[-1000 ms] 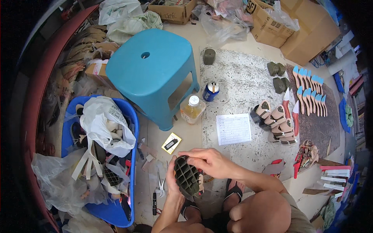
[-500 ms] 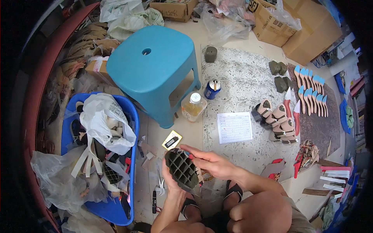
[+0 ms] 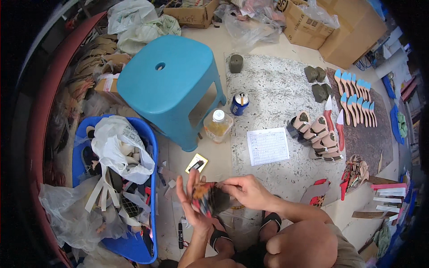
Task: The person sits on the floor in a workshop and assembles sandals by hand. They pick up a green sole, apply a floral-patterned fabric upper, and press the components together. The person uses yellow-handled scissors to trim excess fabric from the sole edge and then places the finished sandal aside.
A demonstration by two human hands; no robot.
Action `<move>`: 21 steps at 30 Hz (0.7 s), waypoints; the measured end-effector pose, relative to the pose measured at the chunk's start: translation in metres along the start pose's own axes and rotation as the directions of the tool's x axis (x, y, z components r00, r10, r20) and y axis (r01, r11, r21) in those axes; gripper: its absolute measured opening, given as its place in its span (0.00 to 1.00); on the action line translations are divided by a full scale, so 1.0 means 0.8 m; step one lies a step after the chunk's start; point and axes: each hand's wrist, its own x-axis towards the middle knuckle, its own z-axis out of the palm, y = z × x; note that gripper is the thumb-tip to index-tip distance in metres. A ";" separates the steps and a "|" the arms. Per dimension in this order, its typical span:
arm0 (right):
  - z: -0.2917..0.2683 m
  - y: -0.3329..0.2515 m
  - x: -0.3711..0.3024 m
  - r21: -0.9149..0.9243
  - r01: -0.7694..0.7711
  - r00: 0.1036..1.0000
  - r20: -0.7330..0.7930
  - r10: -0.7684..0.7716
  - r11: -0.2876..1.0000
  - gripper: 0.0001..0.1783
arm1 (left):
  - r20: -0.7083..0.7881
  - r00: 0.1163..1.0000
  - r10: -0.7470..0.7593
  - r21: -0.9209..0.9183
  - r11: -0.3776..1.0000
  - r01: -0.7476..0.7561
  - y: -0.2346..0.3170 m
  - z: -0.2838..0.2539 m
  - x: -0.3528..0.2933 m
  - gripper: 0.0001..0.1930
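A dark green, grid-patterned piece (image 3: 219, 199) with a blurred orange, red and black side is between my hands, above my feet. My right hand (image 3: 245, 191) pinches its upper right edge with thumb and fingers. On the other side, my left hand (image 3: 195, 210) has its fingers stretched out and apart, with the piece beside its palm. Motion blur hides the piece's exact shape. Just beyond my left fingertips lies a small yellow-edged card (image 3: 196, 163) with a black item on it.
A blue bin (image 3: 155, 214) of scraps and plastic stands left. Beyond are a turquoise stool (image 3: 165, 76), a bottle (image 3: 218, 125) and a can (image 3: 240, 104). A written sheet (image 3: 268, 146), beige shoe parts (image 3: 319, 138), red-handled knives (image 3: 340, 129) and blue-topped strips (image 3: 353, 107) lie right.
The piece has turned over, so its grid face no longer faces up. My left fingers have opened away from it; my right hand has shifted to its upper right edge. The view has shifted slightly.
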 end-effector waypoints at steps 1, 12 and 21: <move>-0.001 -0.002 -0.001 -0.072 0.192 0.973 -0.113 -0.199 0.979 0.11 | 0.084 0.992 -0.092 -0.073 0.992 0.098 0.007 -0.003 -0.001 0.41; -0.017 -0.013 0.006 -0.549 0.675 0.610 0.039 -0.792 0.493 0.12 | 0.031 0.750 -0.661 0.451 0.678 0.580 0.007 -0.013 0.023 0.27; -0.033 -0.012 -0.003 -0.146 0.453 0.841 -0.257 -0.476 0.879 0.19 | -0.118 0.610 -0.783 -0.054 0.619 0.784 0.021 0.003 0.016 0.24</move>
